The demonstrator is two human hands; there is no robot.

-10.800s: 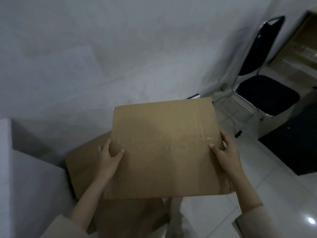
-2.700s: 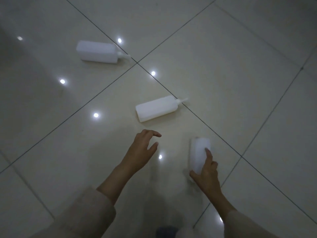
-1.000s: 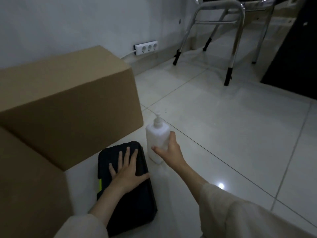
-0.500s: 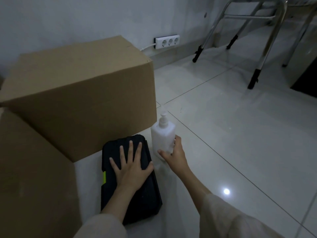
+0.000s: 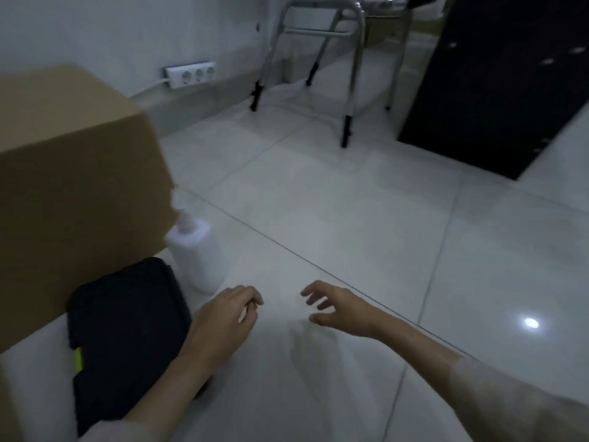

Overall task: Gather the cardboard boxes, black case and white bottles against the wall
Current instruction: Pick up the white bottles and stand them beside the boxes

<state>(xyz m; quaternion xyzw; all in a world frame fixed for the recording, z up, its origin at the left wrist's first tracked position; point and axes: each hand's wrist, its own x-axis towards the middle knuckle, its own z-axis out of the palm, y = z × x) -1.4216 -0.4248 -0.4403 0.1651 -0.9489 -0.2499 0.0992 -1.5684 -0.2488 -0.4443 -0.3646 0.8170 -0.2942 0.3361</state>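
Note:
A large cardboard box [image 5: 73, 193] fills the left side, standing near the wall. A white pump bottle [image 5: 199, 253] stands upright on the tiles at the box's near right corner. The black case [image 5: 124, 333] with a yellow-green latch lies flat in front of the box, just left of the bottle. My left hand [image 5: 223, 323] hovers off the case's right edge, fingers loosely curled, holding nothing. Further right, above bare floor, my right hand [image 5: 338, 309] is empty with its fingers spread. Neither hand touches the bottle or the case.
A white socket strip [image 5: 190, 74] is fixed low on the wall. Metal chair legs [image 5: 347, 90] stand at the back. A dark cabinet [image 5: 497, 84] rises at the right. Glossy white floor tiles [image 5: 366, 218] stretch across the middle and right.
My right hand let go of the white bottle and drew back to the right. My left hand lifted off the black case and moved right. The view swung slightly right.

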